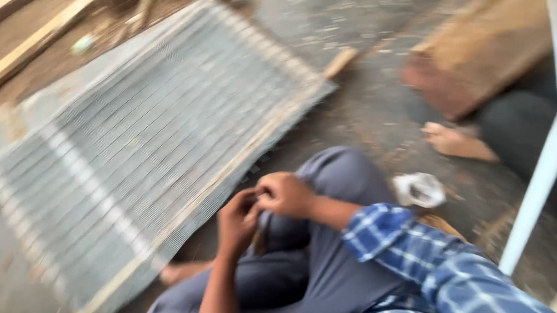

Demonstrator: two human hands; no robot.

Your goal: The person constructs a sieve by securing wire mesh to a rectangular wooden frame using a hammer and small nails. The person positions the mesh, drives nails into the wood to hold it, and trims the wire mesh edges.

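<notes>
The picture is motion-blurred. My left hand [236, 222] and my right hand [284, 194] meet above my bent knee, both closed around a small dark object [259, 239] that I cannot make out. A large finned metal panel [140, 137], like a radiator coil with a pale frame, lies tilted on the ground just left of my hands, its near edge almost touching them. I sit on the ground in grey trousers and a blue checked sleeve [414, 251].
Another person's bare foot [453, 141] rests on the concrete at the right, beside a brown board [474, 54]. A crumpled white wrapper [419, 190] lies near my knee. A white bar [550, 144] slants down the right edge. Wooden planks [23, 42] lie top left.
</notes>
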